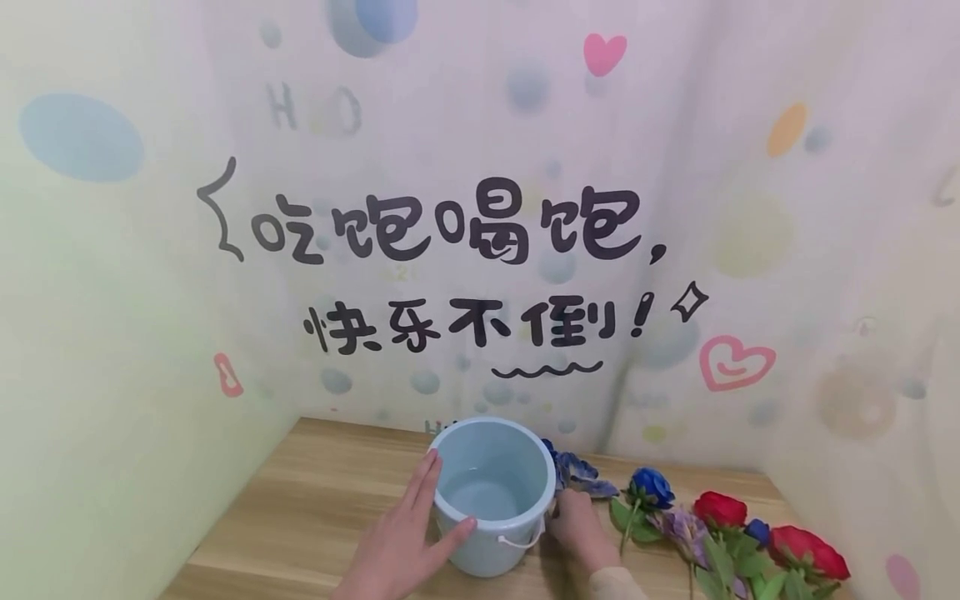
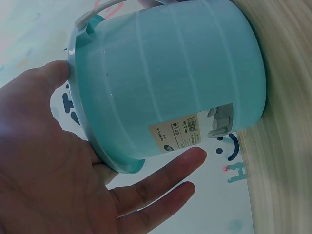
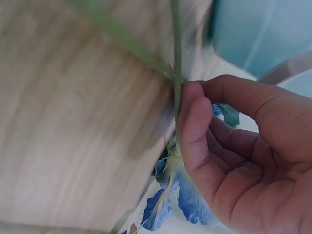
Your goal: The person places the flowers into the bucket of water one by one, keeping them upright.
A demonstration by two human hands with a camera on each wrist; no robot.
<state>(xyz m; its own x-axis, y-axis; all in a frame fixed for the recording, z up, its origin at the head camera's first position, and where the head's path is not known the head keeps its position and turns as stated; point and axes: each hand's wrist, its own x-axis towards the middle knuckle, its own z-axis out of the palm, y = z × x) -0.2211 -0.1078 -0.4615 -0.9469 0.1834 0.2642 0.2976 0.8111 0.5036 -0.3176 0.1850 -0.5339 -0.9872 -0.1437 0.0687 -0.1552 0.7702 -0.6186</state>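
A light blue plastic bucket [image 1: 480, 554] stands upright on the wooden table, its inside bare. My left hand [image 1: 393, 537] rests against the bucket's left side, thumb at the front of the rim and fingers spread along it. In the left wrist view the ring and little fingers stretch out straight beside the printed label [image 2: 178, 134]. Low at the bucket's right side, my right hand [image 1: 581, 529] pinches a green stem [image 3: 177, 63] between thumb and index finger. That stem leads to a blue flower [image 3: 192, 197] with ruffled petals, lying behind the hand.
To the right lie more artificial flowers: a blue rose [image 1: 652, 486], a purple flower [image 1: 684, 533] and red roses [image 1: 720, 508] with green leaves [image 1: 723, 558]. The bucket's white handle [image 1: 528, 542] hangs down in front. A printed curtain [image 1: 465, 125] closes off the back.
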